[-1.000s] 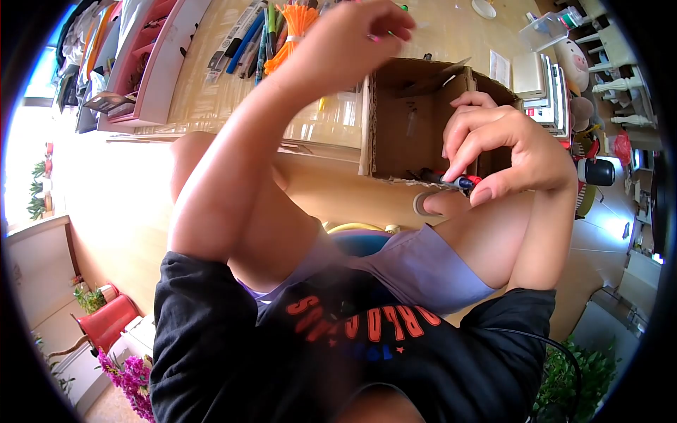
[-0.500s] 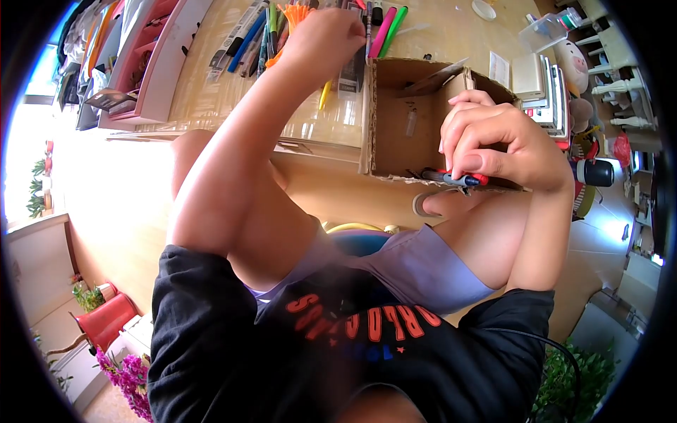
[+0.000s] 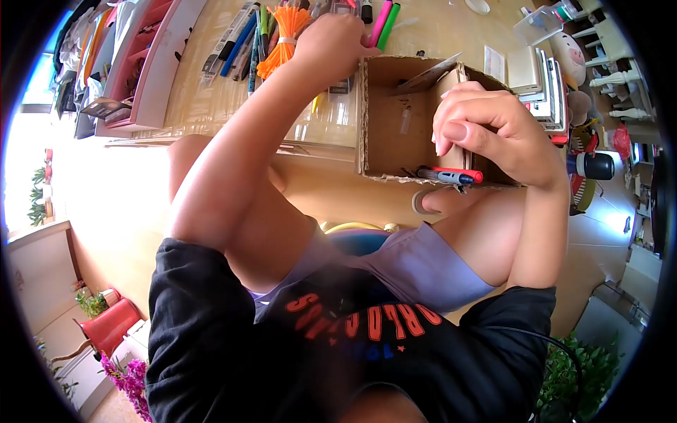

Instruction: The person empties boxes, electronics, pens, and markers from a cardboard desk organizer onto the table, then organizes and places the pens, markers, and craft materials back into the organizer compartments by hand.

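My left hand [image 3: 330, 46] is over the table among the pens, its fingers bent down and together; what they hold, if anything, is hidden. An orange bundle of thin strips [image 3: 283, 39], banded at its middle, lies beside its wrist. Past its fingers lie a pink marker [image 3: 381, 20] and a green marker [image 3: 389, 27]. My right hand [image 3: 490, 130] hovers over an open cardboard box [image 3: 361, 120], fingers loosely curled and thumb apart, with nothing visible in it. Below it, a red pen [image 3: 469, 172] and a grey-and-blue pen [image 3: 444, 175] lie at the box's near edge.
More pens and markers [image 3: 240, 42] lie left of the orange bundle. A pink-and-white organizer [image 3: 159, 70] stands at the table's left. Books [image 3: 546, 92], a clear plastic container [image 3: 539, 28] and a black-capped bottle [image 3: 598, 166] are to the right. A cardboard divider [image 3: 451, 84] stands inside the box.
My right hand has lifted off the red and grey-and-blue pens, leaving them at the box's edge. My left hand has moved slightly down and right, with fingers turned down toward the box's far left corner.
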A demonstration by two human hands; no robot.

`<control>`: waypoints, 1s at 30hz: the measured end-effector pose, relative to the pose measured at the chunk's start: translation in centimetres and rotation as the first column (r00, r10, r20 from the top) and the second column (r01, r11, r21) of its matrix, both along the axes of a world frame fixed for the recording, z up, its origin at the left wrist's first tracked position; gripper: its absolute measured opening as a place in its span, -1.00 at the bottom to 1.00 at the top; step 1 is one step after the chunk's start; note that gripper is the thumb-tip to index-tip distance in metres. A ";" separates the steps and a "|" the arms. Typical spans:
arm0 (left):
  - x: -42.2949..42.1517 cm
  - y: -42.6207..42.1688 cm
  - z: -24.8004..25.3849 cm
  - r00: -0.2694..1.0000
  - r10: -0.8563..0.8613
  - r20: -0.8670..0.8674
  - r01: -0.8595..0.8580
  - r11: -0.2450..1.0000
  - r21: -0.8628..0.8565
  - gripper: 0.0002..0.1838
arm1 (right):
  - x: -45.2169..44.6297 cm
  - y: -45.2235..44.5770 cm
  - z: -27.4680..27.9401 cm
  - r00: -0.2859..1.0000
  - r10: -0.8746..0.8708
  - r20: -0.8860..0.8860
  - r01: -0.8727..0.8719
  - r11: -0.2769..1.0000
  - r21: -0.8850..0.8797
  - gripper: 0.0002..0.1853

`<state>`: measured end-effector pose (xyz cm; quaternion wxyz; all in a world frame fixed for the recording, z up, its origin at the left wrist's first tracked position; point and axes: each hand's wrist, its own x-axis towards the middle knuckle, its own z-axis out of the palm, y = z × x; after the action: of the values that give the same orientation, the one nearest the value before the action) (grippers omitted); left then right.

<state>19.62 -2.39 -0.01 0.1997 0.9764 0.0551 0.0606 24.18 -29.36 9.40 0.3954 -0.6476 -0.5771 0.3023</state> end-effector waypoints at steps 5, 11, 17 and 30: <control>0.4 0.2 -1.5 0.995 -0.027 0.096 0.012 0.988 0.154 -0.60 | -0.2 0.1 -0.2 0.999 -0.041 0.021 0.041 0.999 -0.003 -0.61; 0.7 -0.4 -0.5 0.999 -0.017 0.033 0.015 0.998 0.067 -0.49 | -0.5 -0.2 -0.2 0.991 -0.131 -0.037 0.131 0.991 0.015 -0.62; 0.8 -0.6 -0.1 0.999 0.035 -0.018 -0.035 0.999 -0.011 -0.46 | -0.3 -0.2 0.1 0.981 -0.166 -0.103 0.166 0.986 -0.009 -0.64; 1.2 0.4 -1.6 0.997 -0.032 0.077 0.029 0.999 0.040 -0.54 | 0.5 -0.4 -0.1 0.992 0.123 0.022 -0.123 0.992 -0.006 -0.62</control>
<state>20.85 -2.02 -1.56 0.1838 0.9777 0.0310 0.0964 24.64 -29.75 9.31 0.3680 -0.6151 -0.6193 0.3203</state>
